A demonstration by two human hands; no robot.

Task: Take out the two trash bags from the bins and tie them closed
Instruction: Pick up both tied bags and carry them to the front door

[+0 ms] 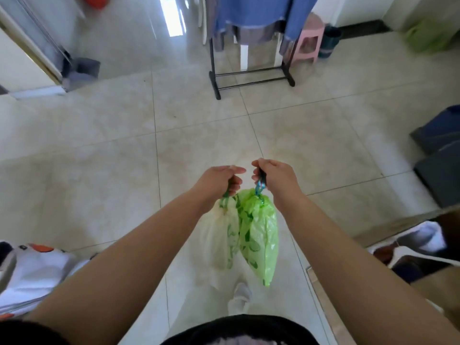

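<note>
Two trash bags hang in front of me above the tiled floor. My left hand (219,180) is closed on the green drawstring of a pale, whitish bag with green print (219,240). Beside it, my right hand (273,175) grips the blue drawstring of a bright green bag (261,240). Both bags are gathered at the neck, and their sides touch. My hands are nearly together at the same height. No bin holds either bag.
A black clothes rack (251,75) draped with blue cloth stands ahead. A pink stool (308,41) and a dark bin (329,42) are at the back right. Dark boxes (438,150) line the right side. White bags (37,270) lie at lower left.
</note>
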